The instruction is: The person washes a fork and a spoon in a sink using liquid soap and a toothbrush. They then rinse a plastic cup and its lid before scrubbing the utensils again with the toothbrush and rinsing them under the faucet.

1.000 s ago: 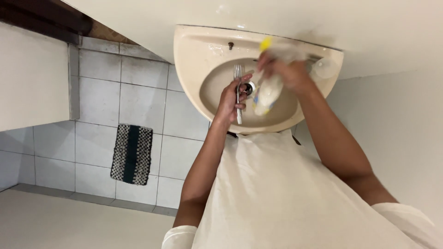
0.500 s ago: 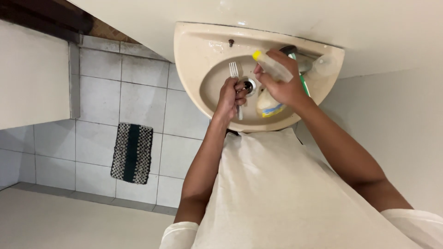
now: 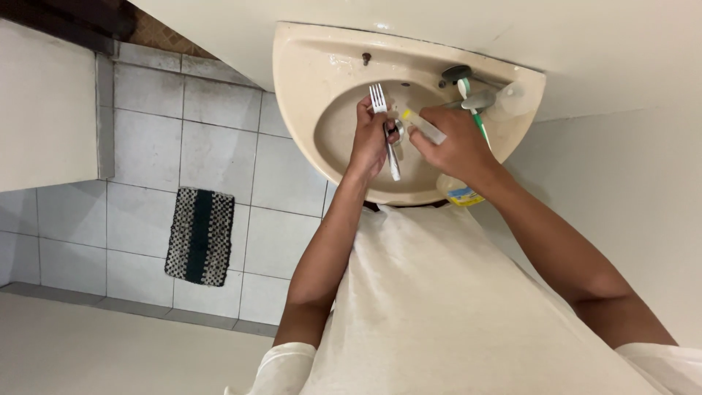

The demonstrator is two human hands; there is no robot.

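Over a beige wash basin (image 3: 307,80), my left hand (image 3: 369,139) grips a metal fork (image 3: 378,99) by its handle, tines pointing away from me. My right hand (image 3: 457,146) holds a clear squeeze bottle (image 3: 424,128) with a yellow cap, tipped so the cap points at the fork. The bottle's base, with a blue and yellow label (image 3: 462,196), sticks out below my wrist at the basin's near rim.
A tap (image 3: 468,99) and a green-and-white toothbrush (image 3: 474,117) sit at the basin's right side. A black-and-white mat (image 3: 199,235) lies on the grey tiled floor (image 3: 146,146) to the left. White walls run along the top and right.
My right hand swung the bottle down and left, its yellow cap now close to the fork. My left hand raised the fork slightly. The tap and toothbrush came into sight.
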